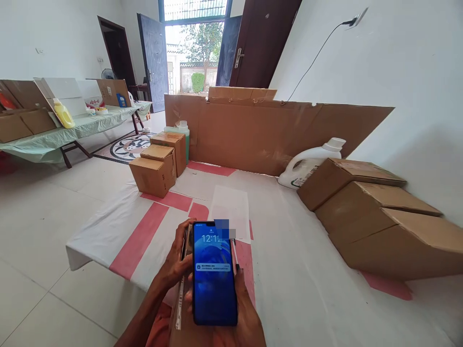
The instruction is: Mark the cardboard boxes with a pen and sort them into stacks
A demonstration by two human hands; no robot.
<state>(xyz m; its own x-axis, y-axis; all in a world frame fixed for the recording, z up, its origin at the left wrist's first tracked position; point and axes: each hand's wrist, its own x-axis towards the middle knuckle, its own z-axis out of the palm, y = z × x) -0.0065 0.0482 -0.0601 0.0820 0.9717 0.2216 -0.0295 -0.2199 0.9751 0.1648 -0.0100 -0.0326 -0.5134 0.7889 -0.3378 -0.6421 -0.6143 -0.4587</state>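
We hold a phone [214, 272] upright in front of us at six o'clock in the view, its lit lock screen facing us with a clock and one notification banner across the middle. To do this well, we judge that the phone needs support from below and a light steadying touch at the side, so that no finger covers the screen and the glass stays tilted toward our eyes.

Our right hand [240, 320] cradles the phone from underneath, palm up, with the lower end of the phone resting in it; its fingers are hidden behind the case, so we cannot tell how tightly they curl. Our left hand [178, 262] comes in from seven o'clock, wrist bent, fingers curled and pressed around the phone's left edge together with a flat strip of cardboard [180, 294] that runs down beside the phone. A dark pen-like stick [234, 253] shows along the phone's right edge; how it is held is hidden.

Both forearms rise from the bottom of the frame and meet at the phone, above a white and red sheet [152, 226] spread on the floor. At two o'clock a white jug [307, 166] lies beside slanted cardboard boxes [376, 217]; at eleven o'clock stand smaller stacked boxes [157, 166].
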